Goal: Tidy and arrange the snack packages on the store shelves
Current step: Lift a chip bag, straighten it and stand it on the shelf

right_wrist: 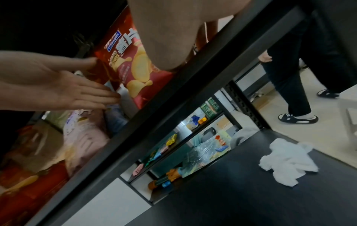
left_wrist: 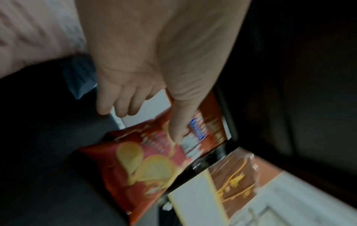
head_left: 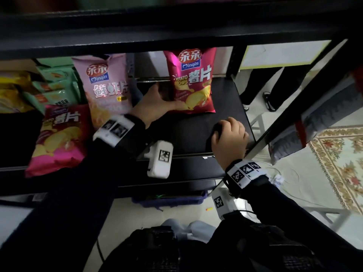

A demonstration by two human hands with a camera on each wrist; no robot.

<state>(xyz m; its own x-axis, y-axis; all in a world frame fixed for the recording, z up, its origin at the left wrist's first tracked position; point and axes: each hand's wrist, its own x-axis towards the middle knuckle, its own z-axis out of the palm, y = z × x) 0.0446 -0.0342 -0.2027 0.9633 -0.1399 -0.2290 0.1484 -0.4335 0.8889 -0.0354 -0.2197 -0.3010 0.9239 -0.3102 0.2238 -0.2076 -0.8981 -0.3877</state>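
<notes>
- The glossy red potato-chip bag (head_left: 191,81) stands upright at the back of my black shelf board (head_left: 225,99).
- My left hand (head_left: 155,107), at its 8 o'clock, touches its lower corner, fingers spread straight.
- My right hand (head_left: 228,138), at 5 o'clock, rests on the board's front, fingers curled, holding nothing.
- A pale pink shrimp-chip bag (head_left: 107,85) stands at 9 o'clock.

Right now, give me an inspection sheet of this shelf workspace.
Surface: black shelf, bare at right.
Job's things: red potato chips bag upright at back; pink shrimp chips bag left of it; second red chips bag lying at front left.
Clutter: green packets stacked far left.
Hands: left hand open, touching the upright red bag; right hand curled, on the shelf.
Cables: white cable on floor.
Surroundings: patterned rug.
</notes>
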